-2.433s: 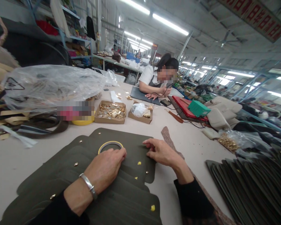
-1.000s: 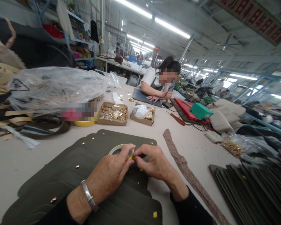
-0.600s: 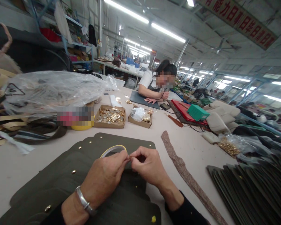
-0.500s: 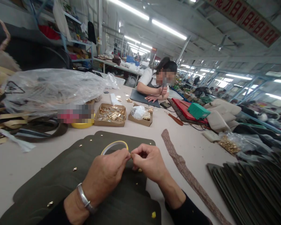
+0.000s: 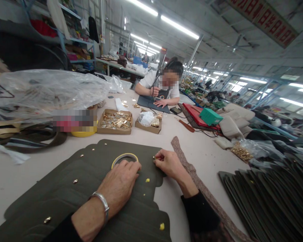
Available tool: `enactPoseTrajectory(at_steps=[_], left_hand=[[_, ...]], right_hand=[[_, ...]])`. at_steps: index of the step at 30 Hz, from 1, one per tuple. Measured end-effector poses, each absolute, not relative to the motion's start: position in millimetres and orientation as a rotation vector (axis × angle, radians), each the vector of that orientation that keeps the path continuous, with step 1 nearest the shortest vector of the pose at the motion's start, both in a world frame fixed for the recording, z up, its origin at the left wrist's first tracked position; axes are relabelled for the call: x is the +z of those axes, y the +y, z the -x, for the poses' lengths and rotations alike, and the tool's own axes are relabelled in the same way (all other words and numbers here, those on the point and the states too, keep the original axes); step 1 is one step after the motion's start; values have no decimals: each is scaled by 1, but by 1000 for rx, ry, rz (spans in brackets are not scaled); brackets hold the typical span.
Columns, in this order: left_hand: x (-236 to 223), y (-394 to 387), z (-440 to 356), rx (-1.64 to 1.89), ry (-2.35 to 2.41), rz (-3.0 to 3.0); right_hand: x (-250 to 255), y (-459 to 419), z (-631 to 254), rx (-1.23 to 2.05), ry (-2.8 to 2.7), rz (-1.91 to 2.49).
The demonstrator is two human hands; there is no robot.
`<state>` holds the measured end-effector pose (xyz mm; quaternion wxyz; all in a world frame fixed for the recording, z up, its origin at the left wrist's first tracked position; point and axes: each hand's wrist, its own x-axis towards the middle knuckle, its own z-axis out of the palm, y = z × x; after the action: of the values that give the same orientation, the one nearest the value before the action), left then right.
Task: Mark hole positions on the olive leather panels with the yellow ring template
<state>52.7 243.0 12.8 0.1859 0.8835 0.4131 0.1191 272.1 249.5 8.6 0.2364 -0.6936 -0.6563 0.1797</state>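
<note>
Under my left hand point(image 5: 122, 183), a roll of yellow tape point(image 5: 125, 155) stands tilted on the dark green panel point(image 5: 91, 201). The fingers are curled over the roll's near side. My right hand point(image 5: 169, 163) is closed in a pinch at the panel's far right corner, its fingertips against a small shiny metal stud point(image 5: 154, 157). Whatever lies between those fingertips is too small and covered to make out. More metal studs point(image 5: 47, 220) sit along the panel's left and far edges. Small yellow tape bits point(image 5: 162, 226) lie on its right part.
Beyond the panel stand a box of gold metal parts point(image 5: 114, 120) and a second small box point(image 5: 148, 125). A brown fabric strip point(image 5: 192, 171) runs along the right, beside a stack of dark green panels point(image 5: 262, 198). Across the table a person point(image 5: 159, 84) works on a dark sheet.
My hands, fingertips together before, have come apart. The right hand has moved right and forward to the stud at the panel's corner; the left stays at the tape roll, now lower over it.
</note>
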Motion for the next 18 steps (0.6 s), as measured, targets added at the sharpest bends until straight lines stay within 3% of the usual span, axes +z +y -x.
enactPoseTrajectory(at_steps=[5,11,18], left_hand=[[16,242,-51,285,1145,-2473],[17,244,-51,226,1170,-2456],[21,242,-49,217,1168,-2459]], right_hand=[[8,255,-272,562,-1671,1838],[20,240,-286,1395,-1526,1730],[17,228,-280,1193,-1806,1837]])
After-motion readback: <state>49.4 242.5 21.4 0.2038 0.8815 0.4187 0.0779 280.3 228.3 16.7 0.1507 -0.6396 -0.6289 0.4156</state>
